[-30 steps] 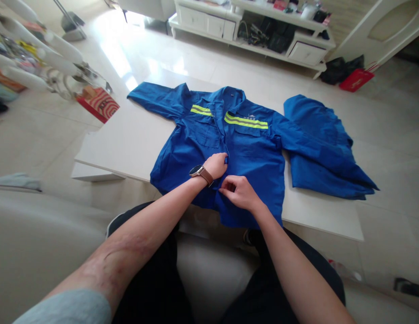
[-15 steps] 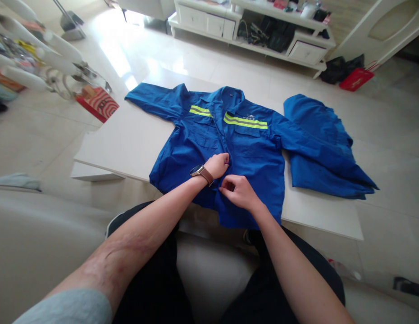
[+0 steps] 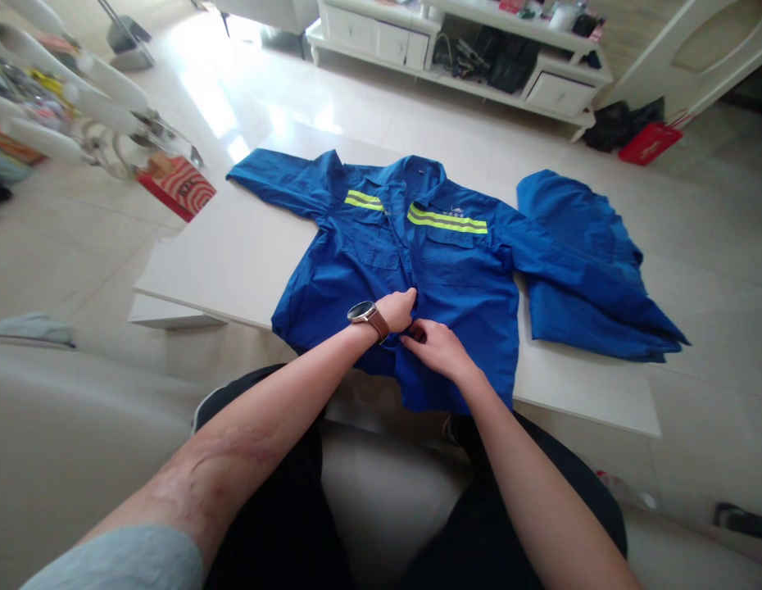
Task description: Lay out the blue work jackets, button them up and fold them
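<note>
A blue work jacket [image 3: 467, 287] with yellow-and-grey reflective strips lies front up across the table, collar away from me. Its lower hem hangs over the near table edge. My left hand [image 3: 396, 311], with a watch [image 3: 360, 311] on the wrist, is closed on the jacket's front opening edge. Just below and to the right, my right hand [image 3: 436, 347] pinches the same front edge with thumb and fingers. Whatever small part sits between the fingertips is hidden. The two hands nearly touch.
A folded blue garment [image 3: 578, 221] lies at the table's right, partly under the jacket's sleeve. The pale table [image 3: 233, 262] stands before my knees. A red striped paper bag [image 3: 181, 187] is at the left. A white cabinet [image 3: 374, 41] stands across the floor.
My left hand has moved slightly down toward the right hand, and the right fingers have closed in on the front edge. The hem between them has shifted a little.
</note>
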`<act>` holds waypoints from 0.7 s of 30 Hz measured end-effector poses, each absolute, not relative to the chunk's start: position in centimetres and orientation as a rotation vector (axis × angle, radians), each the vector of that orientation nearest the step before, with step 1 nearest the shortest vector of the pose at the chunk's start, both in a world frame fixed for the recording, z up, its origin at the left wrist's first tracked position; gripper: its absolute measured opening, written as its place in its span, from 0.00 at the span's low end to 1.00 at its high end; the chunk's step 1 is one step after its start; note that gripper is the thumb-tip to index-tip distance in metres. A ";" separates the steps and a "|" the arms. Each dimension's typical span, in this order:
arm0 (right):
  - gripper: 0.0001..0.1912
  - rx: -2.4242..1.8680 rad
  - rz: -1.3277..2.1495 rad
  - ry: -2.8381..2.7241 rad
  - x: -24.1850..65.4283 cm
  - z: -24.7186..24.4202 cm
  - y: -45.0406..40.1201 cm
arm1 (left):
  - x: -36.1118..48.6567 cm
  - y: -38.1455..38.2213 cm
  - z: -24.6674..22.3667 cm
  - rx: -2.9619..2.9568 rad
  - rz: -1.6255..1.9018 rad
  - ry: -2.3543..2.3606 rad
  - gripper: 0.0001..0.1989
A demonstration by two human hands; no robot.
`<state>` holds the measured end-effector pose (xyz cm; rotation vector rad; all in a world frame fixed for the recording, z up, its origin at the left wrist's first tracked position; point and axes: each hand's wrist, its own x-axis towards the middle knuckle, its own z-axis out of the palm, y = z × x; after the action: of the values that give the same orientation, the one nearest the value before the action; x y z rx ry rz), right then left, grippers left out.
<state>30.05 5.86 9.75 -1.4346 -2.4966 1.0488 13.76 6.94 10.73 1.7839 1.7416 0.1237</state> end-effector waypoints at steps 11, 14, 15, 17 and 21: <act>0.10 -1.519 0.879 -2.501 30.3 9.5 6.1 | 13.6 8.2 9.9 1.247 0.254 1.484 0.29; 0.10 -1.590 0.867 -2.416 30.3 9.6 6.2 | 13.6 8.3 9.9 1.156 0.287 1.436 0.32; 0.10 -1.606 0.877 -2.369 30.2 9.5 6.3 | 13.7 8.2 10.0 1.144 0.291 1.433 0.33; 0.05 -1.613 0.908 -2.259 30.2 9.4 6.4 | 13.8 8.2 10.2 1.139 0.301 1.429 0.33; 0.19 -1.548 1.002 -2.099 30.1 8.9 6.7 | 13.9 8.1 10.4 1.156 0.322 1.419 0.31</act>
<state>30.08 6.66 8.93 -1.5484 -2.0995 1.0022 13.92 8.12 10.36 1.1558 1.4194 0.3218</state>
